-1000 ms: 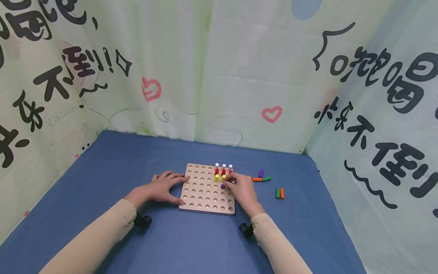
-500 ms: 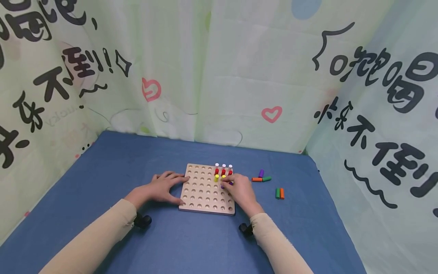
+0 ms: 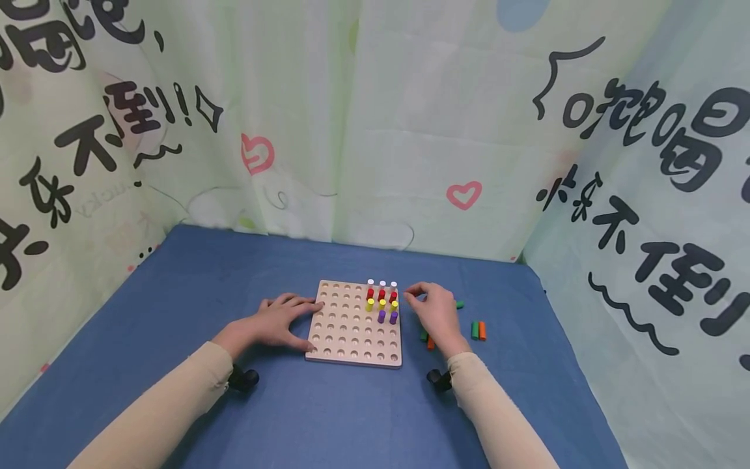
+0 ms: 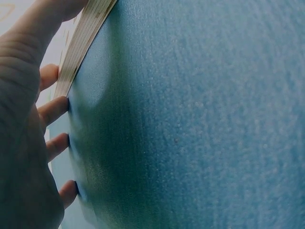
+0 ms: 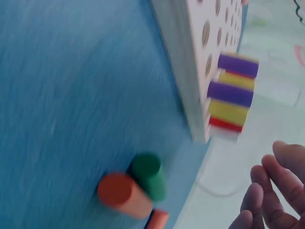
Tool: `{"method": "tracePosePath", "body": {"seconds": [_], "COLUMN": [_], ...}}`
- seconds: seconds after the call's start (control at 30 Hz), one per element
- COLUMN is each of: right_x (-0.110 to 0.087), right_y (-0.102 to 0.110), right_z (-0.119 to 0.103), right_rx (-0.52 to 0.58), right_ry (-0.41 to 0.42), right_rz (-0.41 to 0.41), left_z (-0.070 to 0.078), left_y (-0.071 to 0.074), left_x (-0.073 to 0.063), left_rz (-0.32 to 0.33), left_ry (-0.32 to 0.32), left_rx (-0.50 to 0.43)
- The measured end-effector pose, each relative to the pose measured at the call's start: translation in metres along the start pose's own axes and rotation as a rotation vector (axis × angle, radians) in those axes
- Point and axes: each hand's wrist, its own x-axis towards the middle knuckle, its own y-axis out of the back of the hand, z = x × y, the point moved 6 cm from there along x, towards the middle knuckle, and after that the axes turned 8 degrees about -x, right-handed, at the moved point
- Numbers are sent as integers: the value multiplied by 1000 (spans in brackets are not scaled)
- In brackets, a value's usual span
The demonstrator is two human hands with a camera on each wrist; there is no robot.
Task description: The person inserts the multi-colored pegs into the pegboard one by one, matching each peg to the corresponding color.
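Note:
My left hand (image 3: pixel 280 321) rests at the left side of a pale wooden peg board (image 3: pixel 340 339); its thumb touches the near left corner and its index finger the left edge, the other fingers spread. On the board's right side stand three white pegs (image 3: pixel 383 284), three red pegs (image 3: pixel 382 295), three yellow pegs (image 3: pixel 382 305) and two purple pegs (image 3: pixel 394 318) in front. My right hand (image 3: pixel 436 314) is in the air just right of the board, fingers loosely bent. In the right wrist view nothing shows between the fingertips (image 5: pixel 281 152).
Under the right hand lie a green peg (image 5: pixel 148 174) and an orange peg (image 5: pixel 121 191). Farther right are another green peg (image 3: pixel 475 330) and orange peg (image 3: pixel 482 331) side by side. A green peg (image 3: pixel 459 304) shows partly behind the hand. A printed curtain (image 3: pixel 398 163) encloses the blue table (image 3: pixel 328 417).
My right hand has let go of a purple peg, which now stands in the board beside another, and has moved right off the board. The left hand has stayed in place.

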Motion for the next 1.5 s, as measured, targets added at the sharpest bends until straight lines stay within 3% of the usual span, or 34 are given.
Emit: {"method": "tracePosePath", "body": {"seconds": [0.5, 1.1, 1.23, 1.5], "right_x": [17, 19, 19, 23], "right_y": [7, -6, -5, 2], "right_z": [49, 74, 74, 71], "right_rx": [-147, -284, -261, -168], "right_ry": [-97, -135, -139, -129], "right_rz": [-42, -189, -168, -46], "left_z": [-1, -1, -1, -3], "left_y": [0, -2, -3, -2], "left_x": [1, 1, 1, 2], "left_rz": [7, 11, 16, 16], "left_ry": [0, -7, -10, -9], "left_rx": [-4, 0, 2, 8]}}
